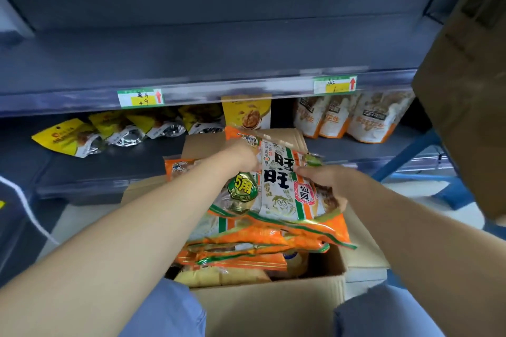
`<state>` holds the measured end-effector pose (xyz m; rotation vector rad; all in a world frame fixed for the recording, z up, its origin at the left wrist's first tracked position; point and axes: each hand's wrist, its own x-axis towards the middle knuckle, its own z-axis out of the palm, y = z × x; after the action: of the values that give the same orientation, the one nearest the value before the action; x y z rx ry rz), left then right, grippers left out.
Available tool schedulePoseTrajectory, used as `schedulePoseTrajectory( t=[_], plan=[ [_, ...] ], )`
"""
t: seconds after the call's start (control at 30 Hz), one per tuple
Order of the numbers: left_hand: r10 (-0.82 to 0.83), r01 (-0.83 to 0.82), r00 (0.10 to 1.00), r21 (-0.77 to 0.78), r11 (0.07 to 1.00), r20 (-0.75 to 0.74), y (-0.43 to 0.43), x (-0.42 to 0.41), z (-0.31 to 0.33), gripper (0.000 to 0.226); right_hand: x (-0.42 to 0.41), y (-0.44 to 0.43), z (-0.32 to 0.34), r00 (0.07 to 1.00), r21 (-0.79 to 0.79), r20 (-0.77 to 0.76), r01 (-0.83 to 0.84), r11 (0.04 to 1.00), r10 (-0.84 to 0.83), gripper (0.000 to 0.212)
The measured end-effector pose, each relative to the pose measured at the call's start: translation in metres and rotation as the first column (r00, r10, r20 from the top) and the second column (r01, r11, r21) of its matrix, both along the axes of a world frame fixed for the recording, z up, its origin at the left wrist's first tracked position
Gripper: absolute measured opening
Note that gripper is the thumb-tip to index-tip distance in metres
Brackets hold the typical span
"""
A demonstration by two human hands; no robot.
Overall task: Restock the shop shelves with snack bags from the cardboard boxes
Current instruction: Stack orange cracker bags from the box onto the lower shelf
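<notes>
An open cardboard box (pixel 262 306) sits between my knees, full of orange-and-white rice cracker bags. I hold the top rice cracker bag (pixel 282 189) tilted above the pile. My left hand (pixel 243 156) grips its upper left edge; my right hand (pixel 325 183) grips its right side. More orange bags (pixel 246 252) lie stacked under it in the box. The dark shelf above (pixel 191 57) is bare, with a price label (pixel 141 97) on its front rail.
On the lower shelf lie yellow snack bags (pixel 68 138) at left, a yellow walnut bag (pixel 246 113) in the middle and white-and-orange peanut bags (pixel 353 117) at right. A second cardboard box (pixel 471 85) looms at the right. A blue shelf frame (pixel 410 153) stands beneath it.
</notes>
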<state>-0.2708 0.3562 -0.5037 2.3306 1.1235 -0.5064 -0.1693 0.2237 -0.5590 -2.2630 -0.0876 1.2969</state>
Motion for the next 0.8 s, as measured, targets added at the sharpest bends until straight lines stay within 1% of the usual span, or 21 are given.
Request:
schedulePoseTrajectory(
  t=[0.03, 0.07, 0.1, 0.13, 0.2, 0.23, 0.3, 0.37, 0.4, 0.47, 0.5, 0.53, 0.6, 0.63, 0.67, 0.73, 0.8],
  plan=[
    [0.018, -0.017, 0.999, -0.014, 1.000, 0.039, 0.002, 0.000, -0.005, 0.055, -0.001, 0.000, 0.006, 1.000, 0.005, 0.014, -0.018, 1.000, 0.018, 0.066],
    [-0.012, 0.011, 1.000, 0.019, 1.000, 0.025, -0.003, -0.001, 0.003, 0.059, -0.002, -0.001, 0.015, 0.998, -0.001, 0.045, -0.037, 0.999, 0.037, 0.069],
    [-0.026, 0.022, 0.997, 0.058, 0.998, 0.074, -0.003, 0.000, 0.007, 0.061, -0.002, -0.001, 0.026, 0.996, -0.008, 0.084, -0.041, 0.999, 0.042, 0.072],
    [-0.060, 0.053, 0.994, 0.086, 0.995, 0.089, -0.007, 0.001, 0.018, 0.060, -0.001, -0.002, 0.038, 0.991, -0.011, 0.123, -0.051, 0.999, 0.052, 0.074],
    [-0.102, 0.084, 0.979, 0.106, 0.991, 0.179, -0.008, 0.003, 0.035, 0.055, 0.001, -0.004, 0.061, 0.979, -0.010, 0.193, -0.071, 0.997, 0.071, 0.079],
    [-0.128, 0.097, 0.968, 0.151, 0.984, 0.218, -0.008, 0.006, 0.042, 0.052, 0.005, -0.003, 0.069, 0.971, -0.008, 0.226, -0.081, 0.997, 0.081, 0.080],
    [-0.125, 0.077, 0.944, 0.164, 0.983, 0.306, -0.008, 0.011, 0.062, 0.050, 0.010, -0.004, 0.089, 0.958, -0.017, 0.267, -0.106, 0.994, 0.107, 0.081],
    [-0.091, 0.019, 0.908, 0.176, 0.984, 0.408, -0.007, 0.017, 0.079, 0.053, 0.016, -0.005, 0.108, 0.945, 0.009, 0.315, -0.097, 0.995, 0.089, 0.080],
    [-0.088, 0.002, 0.892, 0.190, 0.982, 0.443, -0.008, 0.020, 0.088, 0.053, 0.017, -0.006, 0.117, 0.932, 0.052, 0.359, -0.072, 0.996, 0.048, 0.074],
    [-0.099, -0.013, 0.848, 0.207, 0.978, 0.520, -0.005, 0.028, 0.099, 0.048, 0.027, -0.005, 0.129, 0.893, 0.207, 0.441, -0.006, 0.978, -0.088, 0.047],
    [-0.104, -0.023, 0.829, 0.220, 0.975, 0.549, -0.002, 0.032, 0.103, 0.045, 0.029, -0.004, 0.134, 0.881, 0.299, 0.444, 0.026, 0.954, -0.163, 0.037],
    [-0.096, -0.045, 0.810, 0.226, 0.973, 0.578, 0.000, 0.035, 0.107, 0.046, 0.032, -0.003, 0.139, 0.867, 0.379, 0.443, 0.050, 0.924, -0.229, 0.031],
    [-0.061, -0.084, 0.755, 0.187, 0.979, 0.653, 0.006, 0.042, 0.113, 0.056, 0.041, 0.004, 0.145, 0.832, 0.484, 0.448, 0.083, 0.871, -0.327, 0.026],
    [-0.045, -0.099, 0.729, 0.171, 0.980, 0.683, 0.010, 0.045, 0.115, 0.060, 0.045, 0.009, 0.147, 0.817, 0.515, 0.452, 0.089, 0.853, -0.358, 0.027],
    [-0.029, -0.113, 0.709, 0.154, 0.982, 0.704, 0.015, 0.047, 0.117, 0.061, 0.050, 0.014, 0.149, 0.797, 0.546, 0.462, 0.091, 0.833, -0.390, 0.032],
    [0.005, -0.140, 0.675, 0.122, 0.982, 0.738, 0.026, 0.052, 0.119, 0.059, 0.062, 0.026, 0.153, 0.753, 0.590, 0.486, 0.092, 0.802, -0.444, 0.053],
    [0.040, -0.160, 0.627, 0.079, 0.984, 0.778, 0.039, 0.058, 0.122, 0.052, 0.072, 0.040, 0.158, 0.718, 0.633, 0.497, 0.085, 0.769, -0.488, 0.065]
  ],
)
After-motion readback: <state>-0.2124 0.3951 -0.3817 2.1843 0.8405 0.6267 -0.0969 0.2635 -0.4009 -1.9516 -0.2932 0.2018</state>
